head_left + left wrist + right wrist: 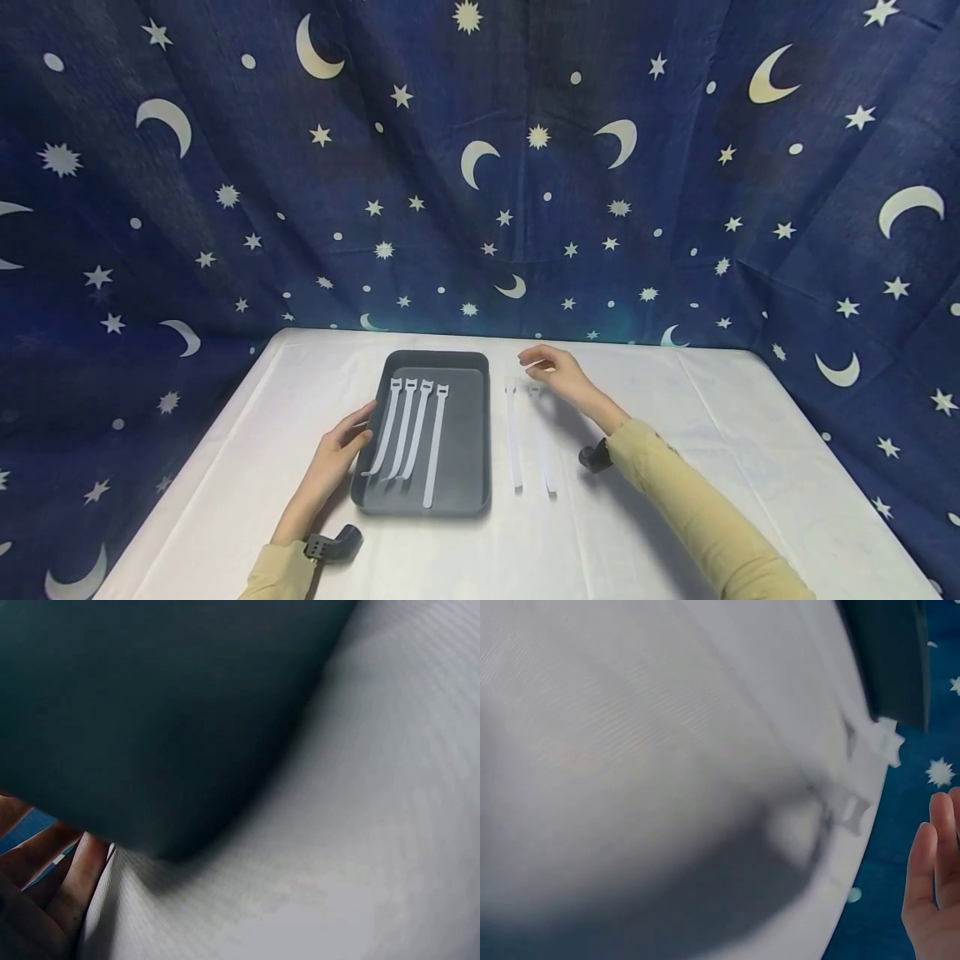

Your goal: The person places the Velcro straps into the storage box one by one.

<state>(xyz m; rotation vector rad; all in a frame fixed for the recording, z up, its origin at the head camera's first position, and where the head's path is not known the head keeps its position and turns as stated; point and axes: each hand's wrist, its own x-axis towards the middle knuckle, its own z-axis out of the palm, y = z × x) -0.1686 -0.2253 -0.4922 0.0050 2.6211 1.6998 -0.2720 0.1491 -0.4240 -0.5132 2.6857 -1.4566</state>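
Navy cloth printed with pale moons and stars [480,167] hangs behind everything, well beyond both hands. Below it, under the hands, lies the white tablecloth [712,433], smooth and plain.

Next in size is the dark grey tray [468,442], sitting between the two hands, closer to the left one. The left hand [337,454] rests against the tray's left edge, fingers fairly straight and relaxed, touching the rim without wrapping round it. The left wrist view shows the same: the tray looms dark above, and the fingertips [71,877] lie loose on the cloth just beside its corner.

Inside the tray, just to the right of the left hand's fingers, four white cable ties [411,433] lie side by side, heads pointing away from the person.

Two more white cable ties [514,442] lie on the cloth, outside the tray's right wall. Their heads are just below the right hand [558,375], and their tails run back towards the person. The right hand hovers over those heads with fingers loosely curved and spread, holding nothing. From the right wrist view the fingers [930,877] stand open above the table edge, with the tie heads near them.
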